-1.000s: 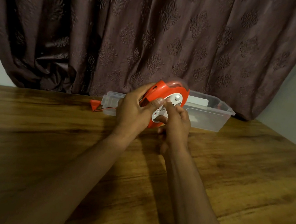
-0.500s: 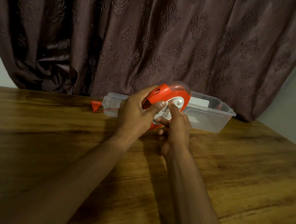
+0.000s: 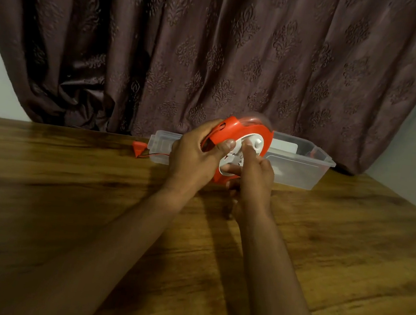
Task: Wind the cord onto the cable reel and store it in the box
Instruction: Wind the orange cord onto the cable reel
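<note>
An orange cable reel (image 3: pixel 253 134) with a white centre disc is held upright above the wooden table (image 3: pixel 63 204). My left hand (image 3: pixel 192 159) grips the reel's left rim, thumb on the white disc. My right hand (image 3: pixel 253 179) holds the white disc, its index finger pressed near the hub knob. A thin red cord (image 3: pixel 155 154) runs left from the reel to an orange plug (image 3: pixel 138 147) lying on the table. The clear plastic box (image 3: pixel 306 167) stands just behind the reel.
A dark patterned curtain (image 3: pixel 215 52) hangs behind the table. The box holds a white item and something small and red at its right end. The table's right corner edge shows at the lower right.
The plug has slid right, closer to the box, as the cord shortened. My right hand's fingers shifted around the white disc; the left hand kept its grip.
</note>
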